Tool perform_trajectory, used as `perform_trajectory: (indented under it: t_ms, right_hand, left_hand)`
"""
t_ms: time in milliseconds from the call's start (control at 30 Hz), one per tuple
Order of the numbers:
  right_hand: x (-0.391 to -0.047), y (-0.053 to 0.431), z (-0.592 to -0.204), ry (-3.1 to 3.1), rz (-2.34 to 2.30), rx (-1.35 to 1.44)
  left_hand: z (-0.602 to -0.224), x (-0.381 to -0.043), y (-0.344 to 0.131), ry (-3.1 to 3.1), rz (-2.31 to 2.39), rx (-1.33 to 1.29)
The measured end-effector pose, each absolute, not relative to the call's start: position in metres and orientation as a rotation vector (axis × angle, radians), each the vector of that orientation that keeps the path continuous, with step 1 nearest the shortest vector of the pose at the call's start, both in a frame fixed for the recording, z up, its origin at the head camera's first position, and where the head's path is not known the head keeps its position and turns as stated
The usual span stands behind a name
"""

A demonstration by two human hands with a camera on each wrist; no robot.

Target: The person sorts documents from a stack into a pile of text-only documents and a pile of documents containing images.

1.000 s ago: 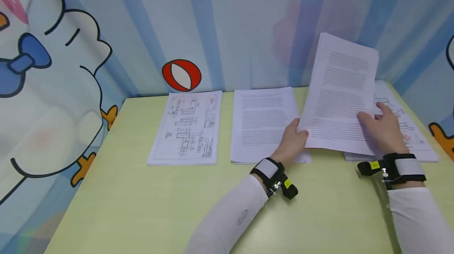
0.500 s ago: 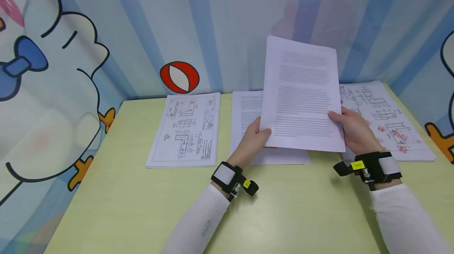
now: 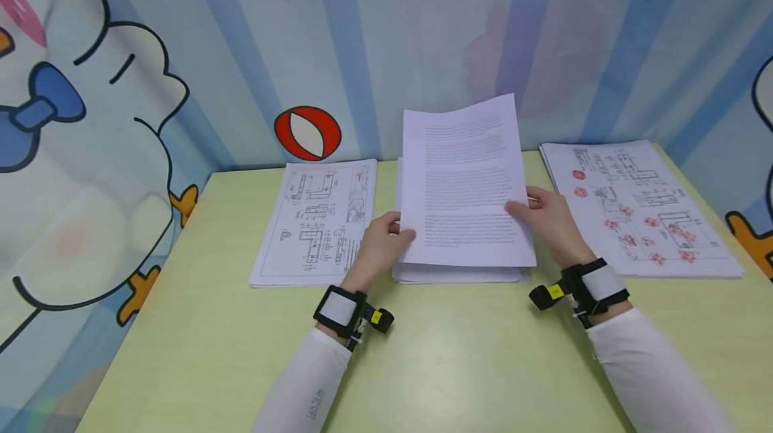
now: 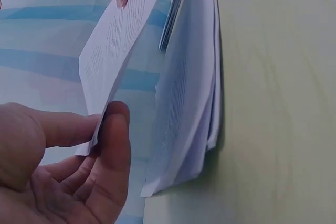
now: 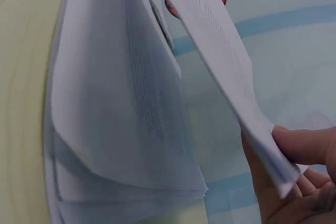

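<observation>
My left hand (image 3: 380, 245) pinches the left edge of a few sheets of printed paper (image 3: 461, 184), thumb in front and fingers behind. At their right edge, my right hand (image 3: 552, 225) grips the same sheets. They are held up, tilted, with lines of text facing me. Below them on the table lies the middle paper stack (image 3: 459, 276), mostly hidden behind the held sheets. In the left wrist view, the held paper (image 4: 113, 51) is apart from the lower stack (image 4: 194, 87). The right wrist view shows loose, uneven edges on that lower stack (image 5: 100, 103).
A stack of technical drawings (image 3: 314, 225) lies on the left of the yellow-green table (image 3: 447, 359). Another drawing stack, with red stamp marks (image 3: 646, 211), lies on the right. Behind the table hangs a cartoon-printed, blue-striped curtain (image 3: 423, 37).
Both hands have carried the sheets leftward from the right drawing stack to above the middle stack, and lowered them a little. The right stack is now uncovered.
</observation>
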State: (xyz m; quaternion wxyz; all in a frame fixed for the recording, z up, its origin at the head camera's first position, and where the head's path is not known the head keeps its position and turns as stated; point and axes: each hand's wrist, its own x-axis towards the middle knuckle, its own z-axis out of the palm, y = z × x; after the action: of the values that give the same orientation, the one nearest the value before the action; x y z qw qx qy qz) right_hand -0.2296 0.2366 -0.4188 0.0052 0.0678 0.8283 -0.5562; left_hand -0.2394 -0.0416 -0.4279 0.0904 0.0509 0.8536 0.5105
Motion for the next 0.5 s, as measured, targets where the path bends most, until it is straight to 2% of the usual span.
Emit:
perform_trajectory:
  t_ms: [233,500]
  right_hand:
    - [-0.236,0.23,-0.427,2.649,-1.551,0.096]
    - [-0.241,0.231,-0.439,2.733,-1.298,0.09]
  left_hand:
    - [-0.434,-0.241,-0.055,2.563,1.385,0.15]
    - [-0.437,-0.24,-0.061,2.568,1.212,0.139]
